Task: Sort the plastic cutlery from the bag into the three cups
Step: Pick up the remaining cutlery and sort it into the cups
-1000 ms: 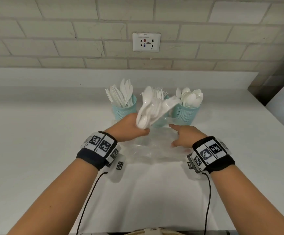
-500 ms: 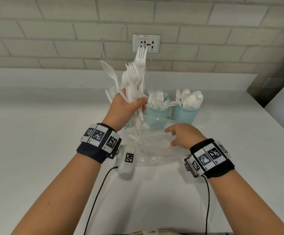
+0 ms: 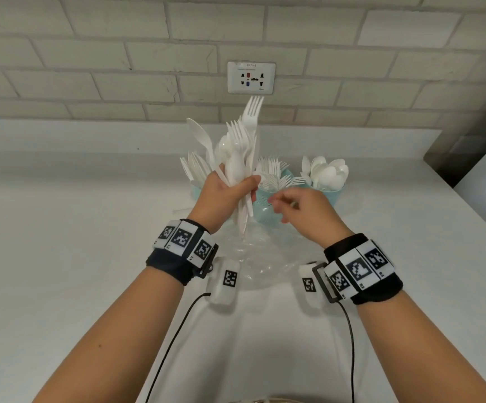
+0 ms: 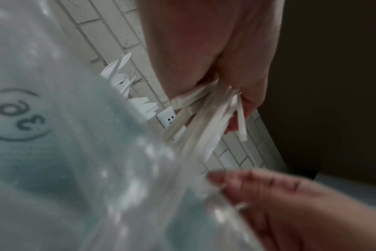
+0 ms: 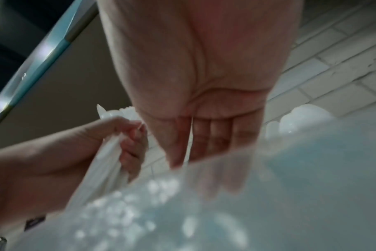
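Since half a second ago, our right hand has lifted off the bag and come up toward the bundle of cutlery, while our left hand has kept that bundle raised in about the same place. We hold the bundle upright in the left hand, fingers wrapped round the handles; forks and at least one spoon fan out above the fist, and the handle ends poke out below it. From the left wrist view we see the white handles crossing under the curled fingers. Our right hand hangs in the air just beside the bundle, fingers loosely curled; the wrist view shows a thin white sliver between thumb and fingers, but we cannot tell whether it is pinched there.

Behind the hands stand three blue cups on the white surface: the left cup holds knives and is mostly hidden by our left hand, the middle cup holds forks, and the right cup holds spoons. The clear bag lies crumpled on the surface in front of the cups, between our wrists. A wall socket sits on the brick wall above.
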{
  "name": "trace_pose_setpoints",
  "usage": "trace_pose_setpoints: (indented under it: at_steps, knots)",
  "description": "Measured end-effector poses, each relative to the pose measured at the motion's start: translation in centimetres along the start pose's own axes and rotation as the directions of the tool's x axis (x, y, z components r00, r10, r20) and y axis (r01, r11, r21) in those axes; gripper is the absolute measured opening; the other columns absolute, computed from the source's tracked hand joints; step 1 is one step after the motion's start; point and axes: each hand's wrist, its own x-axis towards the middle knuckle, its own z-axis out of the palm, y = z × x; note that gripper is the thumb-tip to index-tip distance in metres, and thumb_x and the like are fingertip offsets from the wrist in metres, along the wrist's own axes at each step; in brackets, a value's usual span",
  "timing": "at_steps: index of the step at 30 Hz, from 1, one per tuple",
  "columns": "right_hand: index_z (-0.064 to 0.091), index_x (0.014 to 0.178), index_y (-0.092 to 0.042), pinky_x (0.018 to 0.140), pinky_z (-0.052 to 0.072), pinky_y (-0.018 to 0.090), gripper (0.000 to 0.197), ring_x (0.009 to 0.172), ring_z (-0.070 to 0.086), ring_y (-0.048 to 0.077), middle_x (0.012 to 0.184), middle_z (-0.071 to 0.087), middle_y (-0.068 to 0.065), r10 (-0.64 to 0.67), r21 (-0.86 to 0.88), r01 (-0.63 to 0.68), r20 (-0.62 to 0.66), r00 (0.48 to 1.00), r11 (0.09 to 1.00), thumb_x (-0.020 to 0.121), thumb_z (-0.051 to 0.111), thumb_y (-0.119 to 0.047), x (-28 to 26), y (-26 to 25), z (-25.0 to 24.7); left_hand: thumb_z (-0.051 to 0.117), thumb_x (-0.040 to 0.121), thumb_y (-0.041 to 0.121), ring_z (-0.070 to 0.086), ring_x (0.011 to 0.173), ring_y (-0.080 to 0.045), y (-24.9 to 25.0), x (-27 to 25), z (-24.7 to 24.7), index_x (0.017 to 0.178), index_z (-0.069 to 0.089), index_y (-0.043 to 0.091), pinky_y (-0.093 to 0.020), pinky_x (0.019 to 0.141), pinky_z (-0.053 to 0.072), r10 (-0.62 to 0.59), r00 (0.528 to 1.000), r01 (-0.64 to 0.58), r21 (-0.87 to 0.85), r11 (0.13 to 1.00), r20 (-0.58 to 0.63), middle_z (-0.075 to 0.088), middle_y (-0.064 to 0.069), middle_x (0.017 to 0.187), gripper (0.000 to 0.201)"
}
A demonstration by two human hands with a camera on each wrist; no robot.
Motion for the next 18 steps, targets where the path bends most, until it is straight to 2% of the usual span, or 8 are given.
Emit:
trace_pose_setpoints:
  at_steps: [3, 5, 7, 9, 12, 14, 16, 18]
  knots:
    - [0.065, 0.109, -0.017, 0.069, 0.052, 0.024, 0.022, 0.071, 0.063, 0.010, 0.083, 0.065, -0.007, -0.020, 0.261, 0.070, -0.187, 0.982, 0.963, 0.096, 0.050, -0.026, 0.8, -1.7, -0.3, 0.063, 0.088, 0.011, 0.059, 0.055, -0.017, -0.4, -0.5, 0.6, 0.093, 0.059, 0.004, -0.023, 0.054, 0.048, -0.032, 0.996, 0.030, 0.020, 0.999, 0.078, 0.061, -0.009, 0.064, 0.009]
    - [0.065, 0.105, -0.017, 0.072, 0.054, 0.028, 0.022, 0.072, 0.063, 0.010, 0.082, 0.065, -0.008, -0.010, 0.364, 0.092, -0.221, 0.975, 0.927, 0.097, 0.047, -0.028, 1.3, -2.8, -0.7, 0.062, 0.088, 0.009, 0.059, 0.055, -0.016, -0.5, -0.8, 1.0, 0.091, 0.059, 0.010, -0.022, 0.053, 0.047, -0.045, 0.991, 0.043, 0.021, 0.999, 0.126, 0.061, -0.008, 0.064, 0.004]
    - [0.064, 0.100, -0.018, 0.071, 0.053, 0.026, 0.021, 0.074, 0.062, 0.008, 0.081, 0.065, -0.009, 0.001, 0.454, 0.095, -0.207, 0.978, 0.886, 0.097, 0.046, -0.029, 1.6, -3.6, -1.1, 0.063, 0.088, 0.010, 0.059, 0.056, -0.016, -0.6, -1.1, 1.2, 0.090, 0.059, 0.016, -0.023, 0.056, 0.048, -0.048, 0.987, 0.045, 0.022, 0.999, 0.150, 0.062, -0.006, 0.065, 0.008]
    - [0.064, 0.099, -0.017, 0.071, 0.052, 0.024, 0.019, 0.074, 0.060, 0.005, 0.082, 0.064, -0.009, -0.002, 0.503, 0.118, -0.225, 0.974, 0.856, 0.095, 0.050, -0.030, 1.8, -4.2, -1.3, 0.067, 0.086, 0.013, 0.061, 0.058, -0.015, -0.7, -1.2, 1.4, 0.089, 0.060, 0.016, -0.024, 0.058, 0.049, -0.058, 0.987, 0.053, 0.036, 0.998, 0.150, 0.063, -0.005, 0.066, 0.008]
    - [0.065, 0.099, -0.006, 0.067, 0.049, 0.021, 0.020, 0.074, 0.056, 0.007, 0.083, 0.063, 0.001, -0.022, 0.531, 0.175, -0.283, 0.959, 0.829, 0.091, 0.060, -0.023, 2.1, -4.4, -1.4, 0.074, 0.079, 0.013, 0.062, 0.059, -0.012, -1.0, -1.3, 1.6, 0.084, 0.062, 0.016, -0.026, 0.061, 0.052, -0.075, 0.990, 0.073, 0.023, 0.997, 0.122, 0.064, -0.001, 0.067, 0.014]
    - [0.067, 0.096, -0.005, 0.064, 0.047, 0.016, 0.017, 0.073, 0.056, 0.009, 0.083, 0.064, 0.004, -0.005, 0.541, 0.182, -0.311, 0.950, 0.821, 0.089, 0.061, -0.020, 2.3, -4.3, -1.4, 0.076, 0.077, 0.011, 0.062, 0.059, -0.012, -1.2, -1.3, 1.7, 0.084, 0.061, 0.017, -0.025, 0.060, 0.052, -0.079, 0.989, 0.079, 0.008, 0.997, 0.121, 0.064, 0.000, 0.067, 0.017]
    - [0.067, 0.094, -0.004, 0.061, 0.044, 0.019, 0.017, 0.072, 0.053, 0.015, 0.081, 0.061, 0.007, 0.029, 0.567, 0.184, -0.346, 0.938, 0.803, 0.090, 0.061, -0.019, 2.5, -4.2, -1.6, 0.076, 0.076, 0.010, 0.062, 0.058, -0.011, -1.4, -1.4, 1.7, 0.085, 0.061, 0.016, -0.023, 0.059, 0.052, -0.094, 0.990, 0.094, 0.007, 0.996, 0.107, 0.064, -0.001, 0.068, 0.019]
    - [0.066, 0.093, -0.011, 0.062, 0.043, 0.023, 0.012, 0.073, 0.052, 0.017, 0.079, 0.060, 0.004, 0.072, 0.602, 0.195, -0.389, 0.918, 0.774, 0.091, 0.059, -0.020, 2.7, -4.2, -2.0, 0.075, 0.078, 0.010, 0.063, 0.059, -0.011, -1.7, -1.5, 1.6, 0.088, 0.060, 0.015, -0.023, 0.062, 0.053, -0.104, 0.990, 0.102, 0.024, 0.994, 0.097, 0.065, -0.004, 0.069, 0.018]
